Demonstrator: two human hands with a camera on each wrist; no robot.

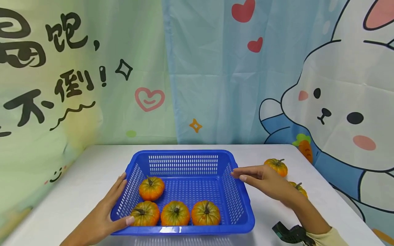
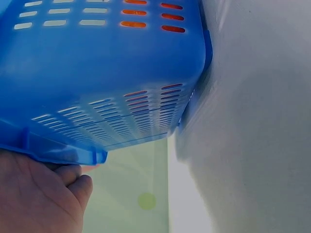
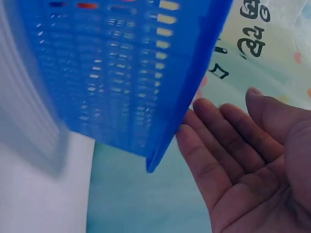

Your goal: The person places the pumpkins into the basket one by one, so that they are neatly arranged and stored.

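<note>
Since the wide white tabletop (image 1: 110,160) looks flat, the box-shaped blue plastic basket (image 1: 184,231), with little slots in its walls, can sit on it nicely. The bare left hand (image 1: 100,217) has its grip on the basket's near left side, thumb over the rim and fingers outside, maybe to keep it steady. The bare right hand (image 1: 269,179) has its grip loose, holding nothing, fingertips by the right rim; I can't tell if they touch. Four round orange-and-green pumpkins (image 1: 175,214) are inside, where the walls likely stop them rolling off. Two more pumpkins (image 1: 277,166) sit behind the right hand, partly hidden.
</note>
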